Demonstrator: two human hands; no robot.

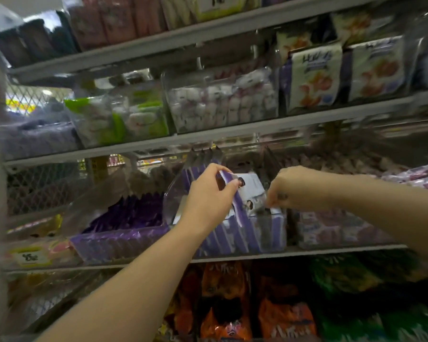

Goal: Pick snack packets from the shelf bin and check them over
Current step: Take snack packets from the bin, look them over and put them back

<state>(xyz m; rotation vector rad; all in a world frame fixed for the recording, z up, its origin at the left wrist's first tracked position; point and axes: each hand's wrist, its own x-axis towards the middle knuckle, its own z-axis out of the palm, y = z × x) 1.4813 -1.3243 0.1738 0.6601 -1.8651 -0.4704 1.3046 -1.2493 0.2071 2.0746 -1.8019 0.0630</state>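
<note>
**A:** From the head camera, your left hand (208, 196) is up at the clear bin (272, 233) on the middle shelf. Thumb and forefinger are pinching the purple top edge of a snack packet (251, 187).

**B:** And that packet stands tilted, half out of the bin, white face toward you. Below it a row of purple packets (223, 239) stands on edge and fills the bin.

**A:** Your right hand (290, 187) comes in from the other side with its fingers curled down at the packet's lower corner. It's blurred there, so I cannot tell if they pinch it or only touch it.

**B:** It's crowded around you. A tray of darker purple packets (124, 218) sits just left of your wrist, and a bin of pinkish packs (331, 230) sits under your right forearm.

**A:** The shelf rail above (232, 135) hangs close over your knuckles, with marshmallow bags (220, 104) on top of it.

**B:** Below your arms are orange bags (226, 287), with green bags (351, 275) to the right of them.
</note>
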